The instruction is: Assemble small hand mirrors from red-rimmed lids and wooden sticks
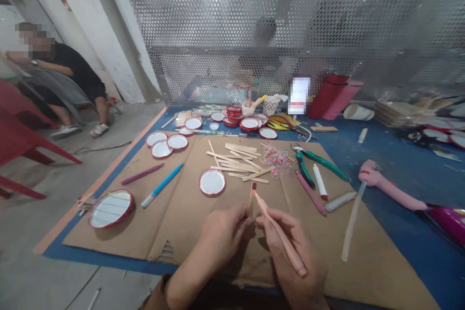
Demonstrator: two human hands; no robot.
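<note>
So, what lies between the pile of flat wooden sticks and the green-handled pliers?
Thin multicoloured bands, loosely tangled, lie between the sticks and pliers in the head view.

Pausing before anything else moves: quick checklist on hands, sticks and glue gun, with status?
1. Left hand gripping a wooden stick, red end up: ok.
2. Right hand gripping the pink marker: ok.
3. Marker tip at the stick's red end: ok.
4. Loose sticks laid in line: not ok, several cross each other.
5. Glue gun away from both hands: ok, off to the right.
6. Glue gun switched off: cannot tell.
</note>
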